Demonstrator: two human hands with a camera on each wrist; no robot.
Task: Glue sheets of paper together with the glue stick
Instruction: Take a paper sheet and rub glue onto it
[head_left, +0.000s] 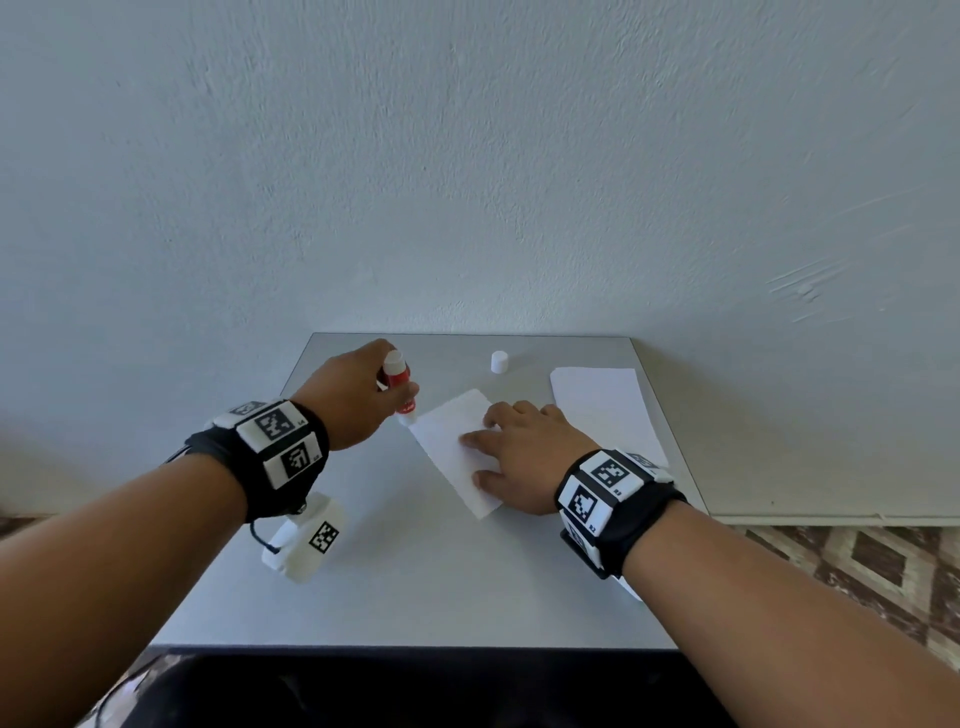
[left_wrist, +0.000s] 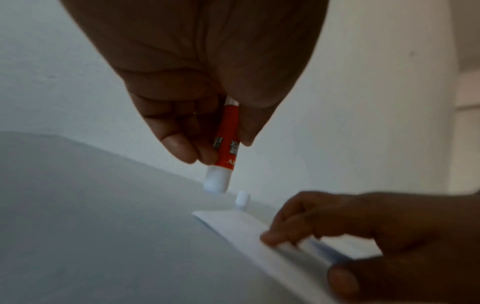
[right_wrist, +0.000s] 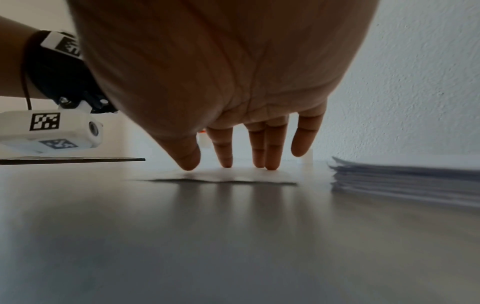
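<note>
Glue stick (head_left: 401, 385) and paper sheet (head_left: 452, 448) on grey table (head_left: 415, 582).
Left hand (head_left: 348, 395) grips uncapped stick, tip down, at sheet's far corner; right hand (head_left: 524, 457), fingers straight, presses sheet flat. White cap (head_left: 499, 361) and paper stack (head_left: 605, 410) nearby.

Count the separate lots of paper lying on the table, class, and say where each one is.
2: a single sheet mid-table, pressed flat by the right hand, and a stack of sheets at the table's right edge. Its sheets are too thin to count.
</note>
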